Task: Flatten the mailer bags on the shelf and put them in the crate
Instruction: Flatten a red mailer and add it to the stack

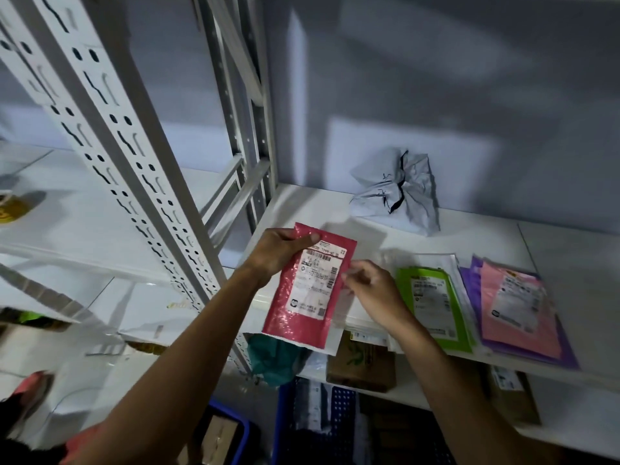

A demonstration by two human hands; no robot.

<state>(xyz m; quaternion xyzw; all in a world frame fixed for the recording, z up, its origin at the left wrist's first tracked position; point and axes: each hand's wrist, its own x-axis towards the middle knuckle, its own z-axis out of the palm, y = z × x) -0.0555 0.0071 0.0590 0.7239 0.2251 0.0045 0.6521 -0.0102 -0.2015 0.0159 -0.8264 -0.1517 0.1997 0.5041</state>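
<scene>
A red bubble mailer bag (303, 317) with a white label hangs flat over the front edge of the white shelf (536, 243). My left hand (278, 251) grips its top left corner. My right hand (369, 290) pinches its right edge at mid height. A crumpled grey mailer bag (397, 191) lies at the back of the shelf. To the right lie flat bags: a green one (432, 303), and a pink one (516, 307) on top of purple ones. A blue crate (285, 427) with perforated walls stands below the shelf, partly hidden by my arms.
White perforated shelf uprights (134, 152) rise on the left. Brown cardboard boxes (362, 367) and a teal bag (278, 360) sit on the lower shelf. A second blue bin (228, 434) stands at the bottom. The grey wall closes the back.
</scene>
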